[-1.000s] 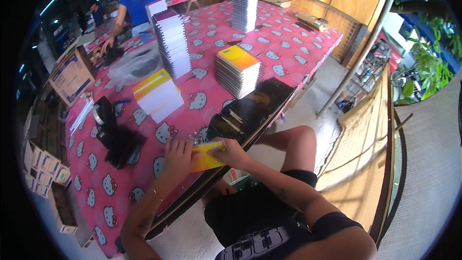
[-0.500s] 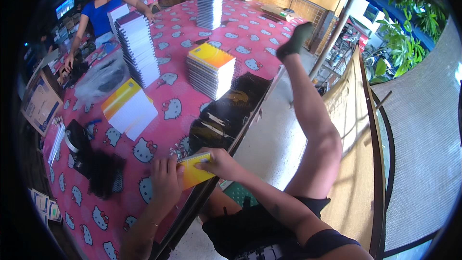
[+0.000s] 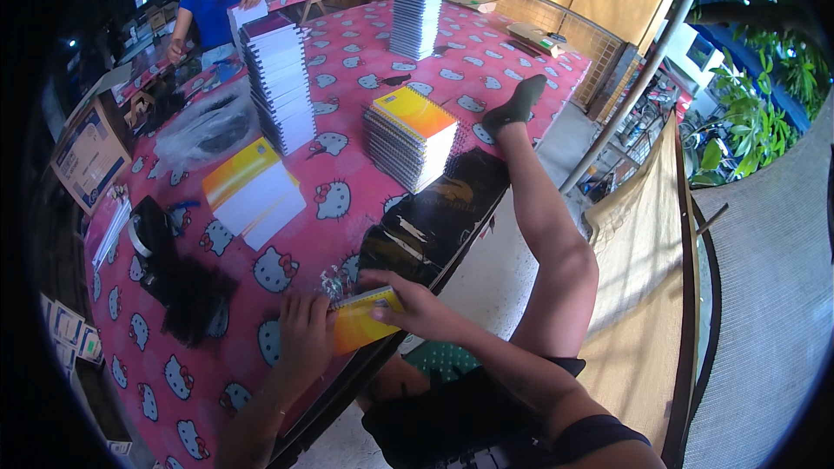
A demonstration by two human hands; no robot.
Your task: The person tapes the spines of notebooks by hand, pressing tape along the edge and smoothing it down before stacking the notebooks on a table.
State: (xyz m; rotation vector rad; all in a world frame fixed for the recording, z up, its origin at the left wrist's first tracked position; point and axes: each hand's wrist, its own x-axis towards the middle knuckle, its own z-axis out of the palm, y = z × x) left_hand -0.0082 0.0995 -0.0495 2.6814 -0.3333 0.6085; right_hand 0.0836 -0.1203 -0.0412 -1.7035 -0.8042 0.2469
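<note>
A small yellow-orange spiral notebook (image 3: 363, 323) is held between my hands at the near table edge, its wire-bound side facing away from me. My left hand (image 3: 306, 330) grips its left end, fingers bent over the edge. On the right end my right hand (image 3: 419, 306) presses its thumb on the cover, the other fingers partly hidden behind. Just beyond the notebook lies a small heap of silvery wire pieces (image 3: 334, 281). Farther off are a stack of yellow spiral notebooks (image 3: 408, 141) and a pile of yellow covers with white sheets (image 3: 259, 200).
Tall stacks of bound notebooks (image 3: 282, 91) (image 3: 417, 22) stand on the pink patterned tablecloth (image 3: 278, 269). Black plastic (image 3: 417, 230) covers the table's right edge. A black bundle (image 3: 187, 295) lies left. My socked foot (image 3: 519, 106) is by the edge; a co-worker (image 3: 213, 13) stands far left.
My view has shifted, so the table sits farther right. My raised foot has come down toward the table edge. Both hands stay on the notebook; my right fingers have shifted slightly.
</note>
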